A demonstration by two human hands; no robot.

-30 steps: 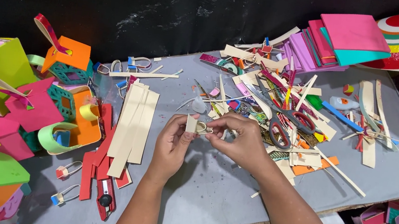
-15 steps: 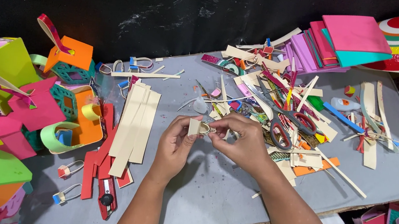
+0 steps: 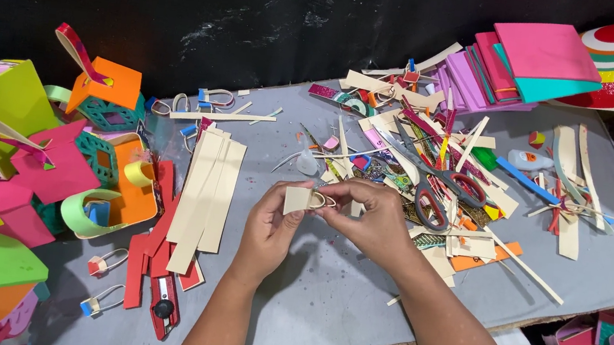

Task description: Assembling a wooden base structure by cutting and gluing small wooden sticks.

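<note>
Cream foam piece (image 3: 297, 200), a small flat square with a thin loop of the same stuff curling off its right edge, sits pinched between both hands just above the grey board (image 3: 352, 313), near the middle of my view. I judge it very light, soft and bendy, easy to crease or tear at the loop, not slippery; best taken by its flat faces near an edge, leaving the loop free.

My left hand (image 3: 268, 227) is curled nearly closed, thumb and forefinger clamped on the square. My right hand (image 3: 368, 220) is likewise closed down, its fingertips nipping the loop at the square's right side.

At nine o'clock from the hands lie long cream strips (image 3: 205, 195) side by side, with red strips (image 3: 146, 254) and a red utility knife (image 3: 163, 308) towards seven o'clock. At two o'clock, scissors (image 3: 439, 186) rest in a heap of coloured offcuts (image 3: 422, 140), close enough to snag a sleeve. Finished foam houses (image 3: 48, 154) crowd the far left. Stacked foam sheets (image 3: 519, 62) sit well apart at one o'clock. Between the hands and my body the board shows only a few small scraps.
</note>
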